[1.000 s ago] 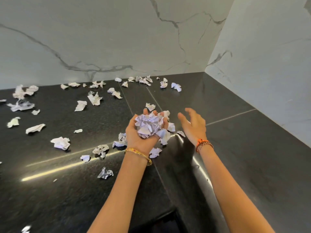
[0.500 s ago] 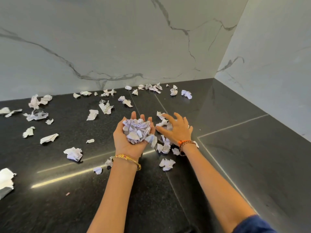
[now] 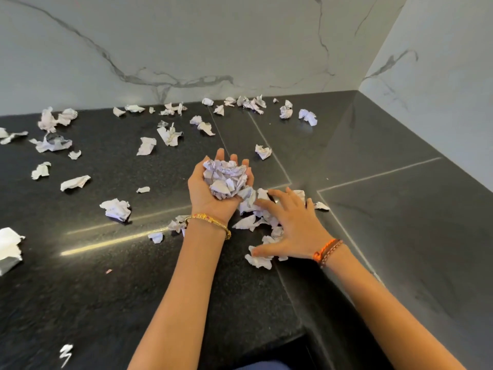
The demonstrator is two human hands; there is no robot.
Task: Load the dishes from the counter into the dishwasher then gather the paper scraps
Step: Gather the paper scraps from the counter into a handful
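Observation:
My left hand (image 3: pixel 202 193) is palm up over the black counter (image 3: pixel 106 289), cupped round a heap of crumpled paper scraps (image 3: pixel 225 178). My right hand (image 3: pixel 290 225) lies palm down with fingers spread on a cluster of scraps (image 3: pixel 260 217) just right of the left hand, thumb touching one scrap (image 3: pixel 258 260) nearest me. Several more crumpled white scraps lie scattered over the counter, one (image 3: pixel 116 208) to the left of my left wrist and others along the back wall (image 3: pixel 250 103).
White marble walls (image 3: pixel 186 44) close the counter at the back and right, forming a corner. A larger white paper (image 3: pixel 9 248) lies at the left edge. The counter's front edge drops off near my body.
My right hand came down from mid-air onto the scraps beside the left hand and has swept them toward me. The left hand keeps its heap of scraps.

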